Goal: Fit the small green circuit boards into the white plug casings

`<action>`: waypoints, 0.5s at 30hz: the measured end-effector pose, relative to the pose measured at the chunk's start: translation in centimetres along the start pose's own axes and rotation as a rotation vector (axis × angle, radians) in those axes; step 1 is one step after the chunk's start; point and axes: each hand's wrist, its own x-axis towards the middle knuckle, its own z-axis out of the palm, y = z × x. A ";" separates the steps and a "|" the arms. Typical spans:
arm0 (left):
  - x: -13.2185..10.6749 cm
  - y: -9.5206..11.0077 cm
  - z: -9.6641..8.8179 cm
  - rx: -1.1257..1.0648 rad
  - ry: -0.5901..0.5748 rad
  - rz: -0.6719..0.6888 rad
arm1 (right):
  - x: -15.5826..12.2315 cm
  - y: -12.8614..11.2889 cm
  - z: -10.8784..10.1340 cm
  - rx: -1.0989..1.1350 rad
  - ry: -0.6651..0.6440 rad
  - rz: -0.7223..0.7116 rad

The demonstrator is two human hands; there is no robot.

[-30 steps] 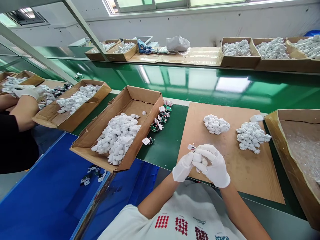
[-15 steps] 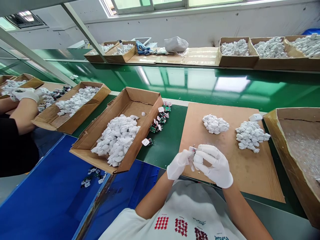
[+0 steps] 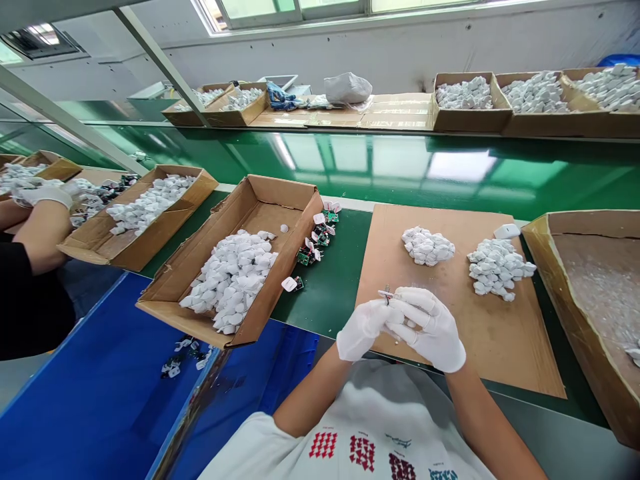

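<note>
Both my hands wear white gloves and meet over the near edge of the cardboard sheet (image 3: pixel 480 353). With closed fingertips, my left hand (image 3: pixel 363 328) and my right hand (image 3: pixel 431 330) pinch a small white plastic part with a dark bit (image 3: pixel 386 293) poking out on top. Most of that part is hidden by the gloves. Beyond my hands lie two heaps of small white plastic parts, a left heap (image 3: pixel 428 246) and a right heap (image 3: pixel 500 267). A larger white casing (image 3: pixel 507 231) rests at the back of the right heap.
Left of the sheet stands a cardboard box (image 3: pixel 285 195) with white parts; small green circuit boards (image 3: pixel 310 253) lie beside it. Another box (image 3: pixel 565 267) borders the right side. A co-worker's gloved hand (image 3: pixel 47 193) is at far left. Boxes (image 3: pixel 473 120) line the back shelf.
My hands have drawn closer together around the part, and the rounded white piece visible between them before is now mostly covered by my fingers. The view has shifted slightly.
</note>
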 end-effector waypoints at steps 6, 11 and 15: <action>0.1 -0.8 0.8 -0.116 0.153 0.185 | -0.7 -1.2 1.3 0.053 0.135 0.254; 0.3 -1.3 1.6 -0.305 0.245 0.329 | -1.9 -2.3 2.3 -0.044 0.327 0.357; 0.5 -2.2 1.5 -0.271 0.289 0.350 | -2.4 -2.5 3.2 -0.003 0.289 0.326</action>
